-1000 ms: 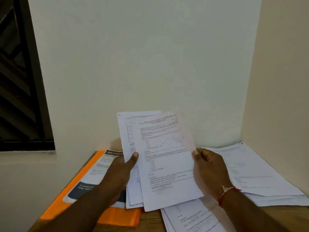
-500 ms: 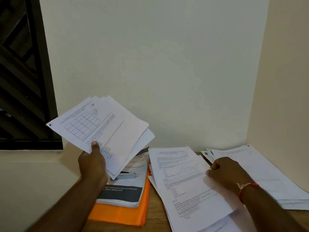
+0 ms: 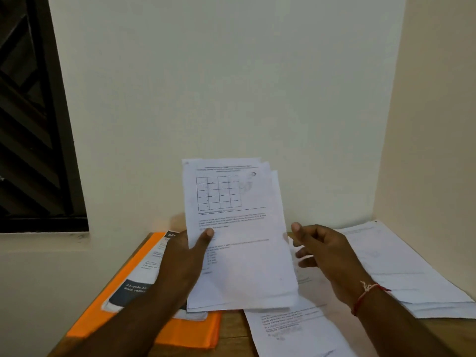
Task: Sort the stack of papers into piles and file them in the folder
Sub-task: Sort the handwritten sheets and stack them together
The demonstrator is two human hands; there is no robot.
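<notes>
A plain study corner: a wooden tabletop [image 3: 231, 331] against bare cream walls [image 3: 219, 86], a dark window [image 3: 28, 124] beside it.

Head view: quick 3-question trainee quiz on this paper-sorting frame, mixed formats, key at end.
1. True or false: the right hand grips the held sheaf of papers.
2. The top sheet of the sheaf shows: A) a grid B) a photo C) nothing.
3. What colour is the folder on the table?

Key: 1 false, the left hand has the grip; the right is open beside the sheaf. 2 A. 3 orange.
</notes>
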